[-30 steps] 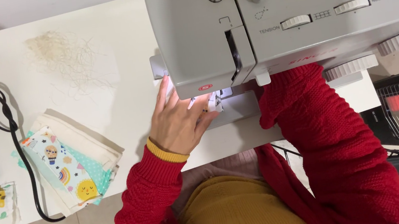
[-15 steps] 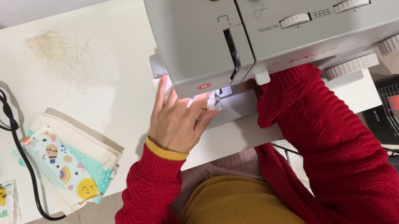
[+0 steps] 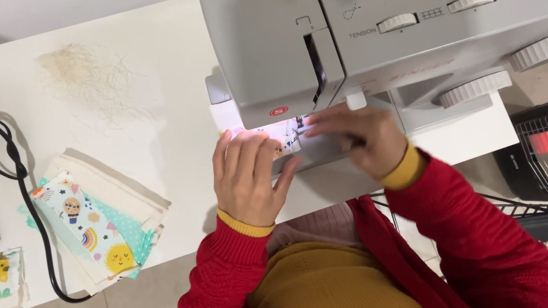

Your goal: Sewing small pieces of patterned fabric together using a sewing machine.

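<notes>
Both hands, left point(image 3: 246, 177) and right point(image 3: 365, 140), lie open and flat on the small printed cloth piece point(image 3: 284, 140) under the grey sewing machine point(image 3: 370, 26) at the worktop's point(image 3: 155, 70) near edge. Fingertips sit close to the needle, so a slip could likely prick them or skew the seam.

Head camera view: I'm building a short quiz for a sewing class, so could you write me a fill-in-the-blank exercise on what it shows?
1. Both hands, left hand and right hand, rest on fabric under the grey ____ machine.
2. The sleeves are ____ in colour.
3. The stack of printed fabric pieces lies to the person's ____.
4. A ____ cable runs beside that stack.

Missing words: sewing; red; left; black
</notes>
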